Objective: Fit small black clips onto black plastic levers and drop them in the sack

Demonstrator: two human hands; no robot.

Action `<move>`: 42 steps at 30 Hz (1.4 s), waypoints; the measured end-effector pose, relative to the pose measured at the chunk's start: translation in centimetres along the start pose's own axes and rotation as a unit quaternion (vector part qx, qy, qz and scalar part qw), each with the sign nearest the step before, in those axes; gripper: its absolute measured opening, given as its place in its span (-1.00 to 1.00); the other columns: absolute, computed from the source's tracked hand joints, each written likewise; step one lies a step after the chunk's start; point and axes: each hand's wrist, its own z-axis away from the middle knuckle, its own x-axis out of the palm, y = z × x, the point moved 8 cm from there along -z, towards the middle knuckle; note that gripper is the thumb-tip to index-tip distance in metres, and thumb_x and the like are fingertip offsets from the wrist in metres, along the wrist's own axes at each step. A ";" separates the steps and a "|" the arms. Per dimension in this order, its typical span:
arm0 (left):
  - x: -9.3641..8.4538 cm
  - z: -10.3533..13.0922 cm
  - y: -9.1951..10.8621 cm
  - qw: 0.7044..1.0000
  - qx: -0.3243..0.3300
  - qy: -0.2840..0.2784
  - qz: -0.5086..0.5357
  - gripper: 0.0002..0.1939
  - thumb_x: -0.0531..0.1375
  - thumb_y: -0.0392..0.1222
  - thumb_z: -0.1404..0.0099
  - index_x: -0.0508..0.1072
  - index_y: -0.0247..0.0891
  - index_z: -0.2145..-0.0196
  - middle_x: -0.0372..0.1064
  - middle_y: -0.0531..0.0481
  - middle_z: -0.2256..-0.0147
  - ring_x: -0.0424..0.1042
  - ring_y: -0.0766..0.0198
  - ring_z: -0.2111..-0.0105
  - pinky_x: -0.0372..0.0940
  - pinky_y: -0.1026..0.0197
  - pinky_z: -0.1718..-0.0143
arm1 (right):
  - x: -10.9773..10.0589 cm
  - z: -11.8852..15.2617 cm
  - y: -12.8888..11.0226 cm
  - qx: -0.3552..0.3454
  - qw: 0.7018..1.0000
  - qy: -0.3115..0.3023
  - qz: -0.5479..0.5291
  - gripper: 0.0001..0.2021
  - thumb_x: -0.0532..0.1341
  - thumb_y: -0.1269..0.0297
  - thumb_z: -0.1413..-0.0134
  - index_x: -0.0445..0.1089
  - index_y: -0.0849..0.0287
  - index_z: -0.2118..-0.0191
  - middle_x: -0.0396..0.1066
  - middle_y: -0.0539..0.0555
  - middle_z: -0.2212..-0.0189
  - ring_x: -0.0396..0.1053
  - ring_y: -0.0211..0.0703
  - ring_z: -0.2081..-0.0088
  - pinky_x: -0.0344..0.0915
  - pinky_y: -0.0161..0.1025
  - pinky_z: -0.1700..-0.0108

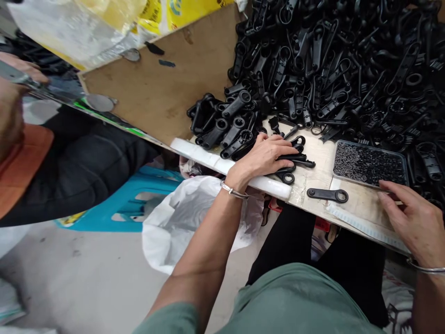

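My left hand (266, 157) lies over several black plastic lever-like parts near the table's front edge. Its fingers are stretched out and slightly apart, and parts show between and beyond them. A single black lever with a ring-shaped end (327, 195) lies flat on the board between my hands. My right hand (413, 215) is at the front right corner of a clear shallow box (370, 184) of small dark pieces. Its thumb and index finger are apart, with nothing visible between them; the other fingers are partly hidden.
A large heap of black plastic parts (313, 69) covers the back of the table. White foam strip (229, 169) lines the front edge, above an open white sack (167, 218). A brown board (156, 88) stands at left. Beyond it, another person's hand (21, 74) holds a metal tool.
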 end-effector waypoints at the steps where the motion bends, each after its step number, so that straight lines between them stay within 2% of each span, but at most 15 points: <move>1: 0.1 -0.1 0.0 1.000 0.011 -0.003 0.008 -0.65 0.19 -0.02 -0.35 0.49 -0.13 -0.04 0.43 -0.13 -0.07 0.29 0.02 -0.06 -0.01 -0.05 -0.06 | -0.1 0.0 -0.1 -0.001 1.000 0.002 0.001 -0.67 0.13 0.17 -0.23 0.50 0.22 0.04 0.53 0.10 0.11 0.52 -0.14 0.32 0.44 -0.26 0.13; 4: 0.2 -0.5 0.1 0.998 0.039 -0.016 0.039 -0.66 0.22 -0.04 -0.31 0.51 -0.13 -0.02 0.43 -0.12 -0.08 0.29 0.01 -0.10 0.00 -0.06 -0.12 | -0.3 0.0 -0.4 -0.006 1.000 0.002 0.003 -0.68 0.13 0.18 -0.24 0.51 0.25 0.05 0.53 0.12 0.12 0.53 -0.12 0.28 0.43 -0.26 0.07; 11: 0.5 -1.3 1.3 0.980 0.125 -0.064 0.138 -0.65 0.24 -0.05 -0.28 0.52 -0.12 -0.01 0.44 -0.07 -0.09 0.31 0.08 -0.15 0.06 -0.01 -0.23 | -1.1 0.0 -0.2 0.021 1.000 -0.003 -0.005 -0.73 0.17 0.27 -0.22 0.52 0.23 0.06 0.54 0.13 0.13 0.51 -0.17 0.29 0.43 -0.28 0.09; 13: 0.8 -1.3 1.4 0.980 0.123 -0.084 0.130 -0.63 0.22 -0.01 -0.30 0.50 -0.09 -0.04 0.41 -0.05 -0.13 0.26 0.04 -0.21 -0.03 -0.11 -0.27 | -1.0 0.0 -0.2 0.030 0.999 -0.010 -0.024 -0.74 0.18 0.27 -0.22 0.52 0.21 0.07 0.54 0.12 0.13 0.50 -0.18 0.27 0.43 -0.26 0.10; 15: 0.9 -1.1 1.7 0.984 0.114 -0.095 0.104 -0.59 0.21 0.05 -0.30 0.47 -0.08 -0.06 0.35 -0.06 -0.18 0.17 -0.05 -0.27 -0.20 -0.29 -0.29 | -0.8 0.1 -0.3 0.038 0.998 -0.022 -0.050 -0.75 0.17 0.25 -0.22 0.52 0.17 0.08 0.54 0.10 0.13 0.50 -0.16 0.26 0.44 -0.22 0.12; 18: 0.0 -0.4 3.0 0.992 0.110 -0.043 0.054 -0.51 0.21 0.17 -0.28 0.46 -0.12 -0.07 0.30 -0.12 -0.21 0.11 -0.16 -0.28 -0.36 -0.44 -0.25 | -0.5 0.0 -0.3 0.046 0.995 -0.039 -0.076 -0.77 0.18 0.24 -0.21 0.52 0.12 0.09 0.55 0.07 0.16 0.51 -0.14 0.24 0.44 -0.20 0.13; 21: -1.0 0.6 6.1 0.990 0.129 0.049 0.001 -0.52 0.20 0.18 -0.28 0.48 -0.18 -0.01 0.42 -0.15 -0.08 0.26 -0.08 -0.15 -0.27 -0.37 -0.25 | -1.0 -0.6 -0.2 0.047 0.997 -0.029 -0.063 -0.78 0.18 0.26 -0.19 0.53 0.14 0.12 0.56 0.08 0.21 0.51 -0.13 0.25 0.43 -0.21 0.16; 23: -0.3 1.2 8.6 0.987 0.145 0.054 -0.038 -0.65 0.22 0.08 -0.30 0.51 -0.21 0.10 0.50 -0.13 0.08 0.35 0.00 0.01 -0.12 -0.30 -0.20 | -1.6 -1.1 -0.2 0.048 0.998 -0.017 -0.043 -0.78 0.19 0.26 -0.18 0.54 0.14 0.14 0.56 0.09 0.24 0.51 -0.12 0.27 0.42 -0.20 0.16; 26: 1.9 1.5 11.2 0.986 0.150 0.019 -0.065 -0.83 0.22 -0.10 -0.33 0.49 -0.26 0.24 0.50 -0.08 0.28 0.37 0.06 0.15 0.03 -0.22 -0.07 | -2.2 -1.5 -0.2 0.059 0.998 -0.010 -0.022 -0.78 0.18 0.24 -0.17 0.54 0.13 0.14 0.56 0.09 0.25 0.51 -0.11 0.28 0.42 -0.18 0.16; 29: 3.3 1.4 11.9 0.988 0.140 0.021 -0.063 -0.90 0.14 -0.27 -0.36 0.44 -0.27 0.30 0.47 -0.07 0.35 0.35 0.09 0.19 0.06 -0.15 -0.02 | -2.1 -1.1 -0.3 0.067 0.997 -0.021 -0.024 -0.77 0.17 0.23 -0.19 0.54 0.11 0.13 0.56 0.08 0.23 0.50 -0.11 0.27 0.41 -0.16 0.15; 33: 3.6 1.5 11.8 0.989 0.133 0.040 -0.052 -0.76 0.01 -0.48 -0.32 0.41 -0.27 0.32 0.45 -0.06 0.40 0.33 0.14 0.25 0.03 -0.13 -0.04 | -1.6 -0.1 -0.1 0.091 0.993 -0.026 -0.074 -0.77 0.19 0.21 -0.19 0.54 0.09 0.13 0.55 0.08 0.22 0.49 -0.12 0.27 0.43 -0.15 0.15; 36: 3.1 1.3 12.0 0.990 0.124 0.062 -0.021 -0.71 -0.03 -0.51 -0.31 0.42 -0.26 0.30 0.46 -0.06 0.39 0.33 0.15 0.22 0.00 -0.13 -0.08 | -0.3 0.4 -0.4 0.107 0.981 -0.056 -0.150 -0.74 0.19 0.20 -0.19 0.52 0.08 0.05 0.54 0.08 0.15 0.49 -0.14 0.26 0.43 -0.17 0.18; 39: 2.7 0.8 12.4 0.991 0.103 0.085 0.026 -0.69 -0.04 -0.48 -0.33 0.45 -0.24 0.30 0.48 -0.05 0.35 0.36 0.17 0.18 -0.04 -0.13 -0.11 | 1.8 0.8 -1.5 0.120 0.953 -0.136 -0.243 -0.62 0.17 0.20 -0.21 0.41 0.06 -0.13 0.50 0.10 0.06 0.48 -0.17 0.31 0.43 -0.20 0.26; 42: 2.9 0.2 12.7 0.992 0.075 0.076 0.065 -0.70 -0.04 -0.42 -0.36 0.47 -0.26 0.33 0.46 -0.05 0.39 0.37 0.19 0.22 0.00 -0.10 -0.07 | 3.3 1.3 -1.8 0.183 0.908 -0.184 -0.330 -0.59 0.16 0.14 -0.23 0.40 0.13 -0.14 0.54 0.07 0.31 0.43 -0.22 0.47 0.43 -0.21 0.35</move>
